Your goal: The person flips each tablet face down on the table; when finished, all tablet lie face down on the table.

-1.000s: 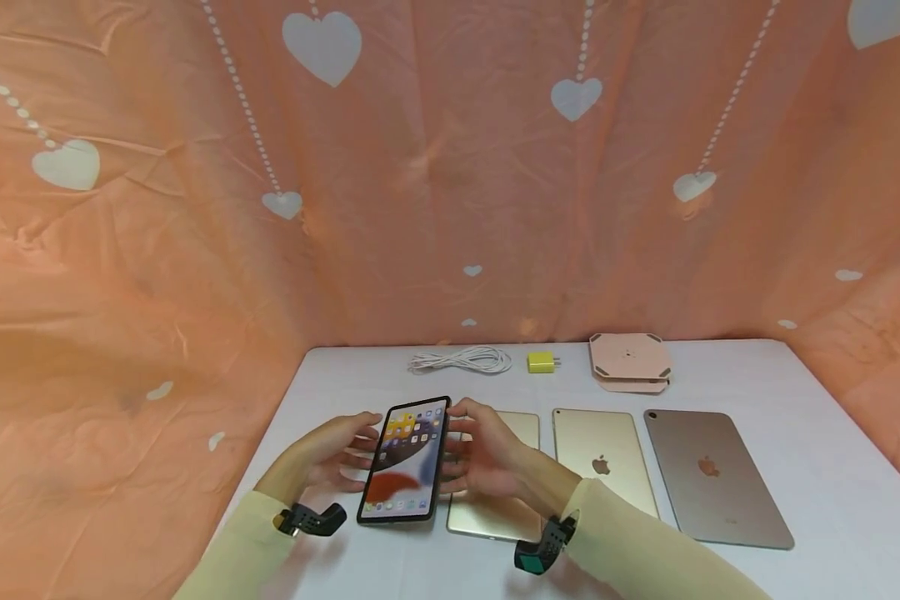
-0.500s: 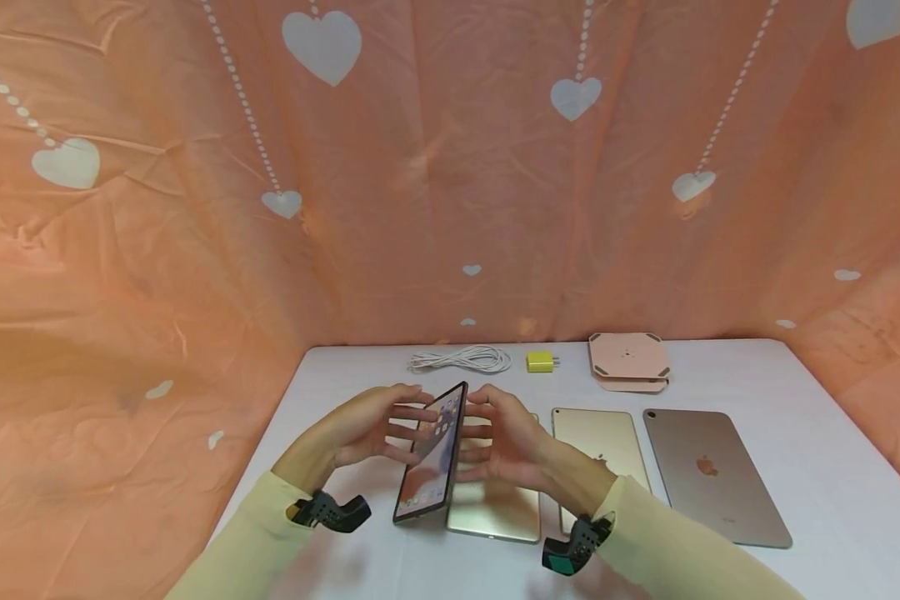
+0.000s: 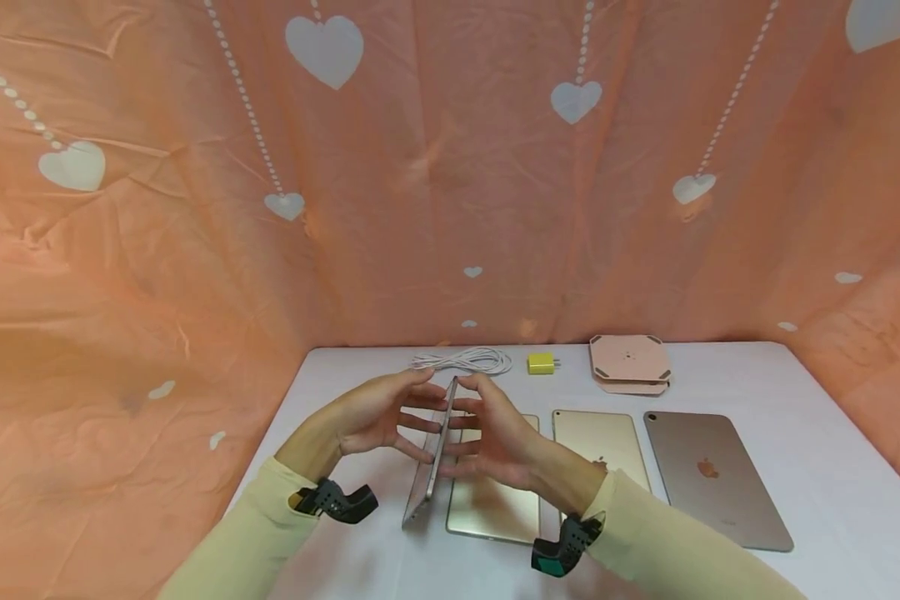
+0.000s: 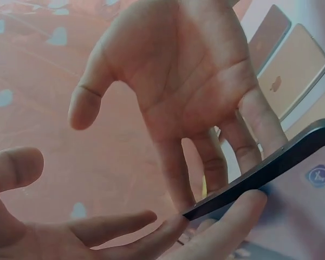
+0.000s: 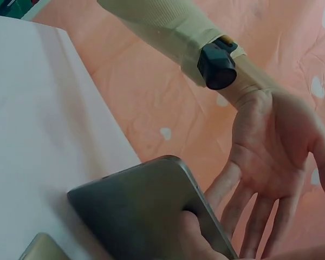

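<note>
A tablet (image 3: 423, 485) is held up between the two hands and shows almost edge-on in the head view. My left hand (image 3: 367, 421) has its fingers extended against the screen side. The left wrist view shows one of its fingertips (image 4: 253, 201) on the lit screen, near the dark rim. On the back side, the straight fingers of my right hand (image 3: 501, 437) touch the tablet. In the right wrist view a right finger (image 5: 192, 233) presses the grey back (image 5: 135, 206). Whether the tablet's lower edge meets the cloth, I cannot tell.
Right of the held tablet lie a gold tablet (image 3: 495, 510), another gold tablet (image 3: 600, 433) and a grey tablet (image 3: 720, 479), backs up. Along the far edge are a coiled white cable (image 3: 468, 361), a yellow charger plug (image 3: 541, 363) and a folded pink stand (image 3: 630, 360).
The tablet has turned from screen facing the head camera to nearly edge-on, shifting right. My left hand has moved right and its fingers now lie over the screen side.
</note>
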A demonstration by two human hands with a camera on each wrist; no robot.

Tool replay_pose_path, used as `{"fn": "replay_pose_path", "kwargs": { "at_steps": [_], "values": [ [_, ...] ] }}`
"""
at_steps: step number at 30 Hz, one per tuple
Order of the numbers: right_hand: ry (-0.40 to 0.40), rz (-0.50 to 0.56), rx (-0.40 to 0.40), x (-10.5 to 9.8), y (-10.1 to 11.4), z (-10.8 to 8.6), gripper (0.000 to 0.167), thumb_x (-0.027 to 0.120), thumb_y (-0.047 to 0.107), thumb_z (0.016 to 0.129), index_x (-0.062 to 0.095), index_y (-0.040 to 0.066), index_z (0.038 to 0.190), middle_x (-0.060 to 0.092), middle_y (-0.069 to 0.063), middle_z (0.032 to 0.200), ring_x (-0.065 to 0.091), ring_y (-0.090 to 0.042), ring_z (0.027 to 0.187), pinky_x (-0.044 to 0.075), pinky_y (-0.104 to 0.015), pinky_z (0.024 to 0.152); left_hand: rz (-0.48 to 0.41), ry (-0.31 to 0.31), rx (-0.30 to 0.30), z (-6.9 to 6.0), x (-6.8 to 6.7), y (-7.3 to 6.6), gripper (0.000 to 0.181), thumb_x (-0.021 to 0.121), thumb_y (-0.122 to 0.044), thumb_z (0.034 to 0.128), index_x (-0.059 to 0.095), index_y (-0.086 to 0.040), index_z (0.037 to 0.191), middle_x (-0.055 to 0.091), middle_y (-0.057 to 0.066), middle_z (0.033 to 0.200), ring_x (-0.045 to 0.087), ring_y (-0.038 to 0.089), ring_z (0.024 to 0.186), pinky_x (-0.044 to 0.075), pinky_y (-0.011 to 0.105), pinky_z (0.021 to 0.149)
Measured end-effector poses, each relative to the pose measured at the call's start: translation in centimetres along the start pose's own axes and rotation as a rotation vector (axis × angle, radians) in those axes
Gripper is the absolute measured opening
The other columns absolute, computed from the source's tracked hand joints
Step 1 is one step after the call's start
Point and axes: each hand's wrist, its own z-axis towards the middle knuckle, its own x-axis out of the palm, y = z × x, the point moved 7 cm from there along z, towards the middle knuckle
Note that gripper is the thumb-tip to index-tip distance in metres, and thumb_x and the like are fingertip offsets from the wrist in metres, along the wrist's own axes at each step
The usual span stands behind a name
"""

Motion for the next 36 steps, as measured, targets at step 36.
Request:
{"fn": "replay_pose_path", "kwargs": {
  "at_steps": [36],
  "values": [
    [-0.126, -0.029, 0.191, -1.4, -6.0, 4.7, 0.103, 0.061, 0.059, 0.098, 0.019, -0.009, 0.164, 0.033, -0.040, 0.159, 0.041, -0.070, 0.144, 0.036, -0.092, 0.107, 0.241, -0.180, -0.117, -4.3, -9.8, 3.4, 0.072, 0.051, -0.054, 0.1134, 0.047, 0.004, 0.156, 0.050, 0.025, 0.160, 0.066, 0.037, 0.117, 0.067, 0.057, 0.088]
  ]
}}
